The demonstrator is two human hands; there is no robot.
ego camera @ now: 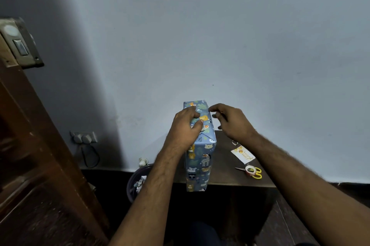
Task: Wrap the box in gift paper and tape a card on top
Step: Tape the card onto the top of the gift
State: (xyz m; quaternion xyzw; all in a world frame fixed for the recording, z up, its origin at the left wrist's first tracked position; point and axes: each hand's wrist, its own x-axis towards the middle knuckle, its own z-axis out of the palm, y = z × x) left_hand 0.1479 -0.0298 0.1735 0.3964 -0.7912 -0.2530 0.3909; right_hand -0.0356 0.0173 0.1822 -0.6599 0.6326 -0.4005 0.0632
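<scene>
The box (pixel 200 157), already covered in blue animal-print gift paper, stands on end at the front edge of the dark tabletop (pixel 226 171). The left hand (pixel 186 125) has its grip on the upper end, thumb pressed on the folded flaps. The right hand (pixel 230 121) hovers just beside that end, fingers curled; I cannot tell whether they pinch anything. The card (pixel 242 154), tape roll (pixel 250 170) and yellow scissors (pixel 256 173) lie to the right.
</scene>
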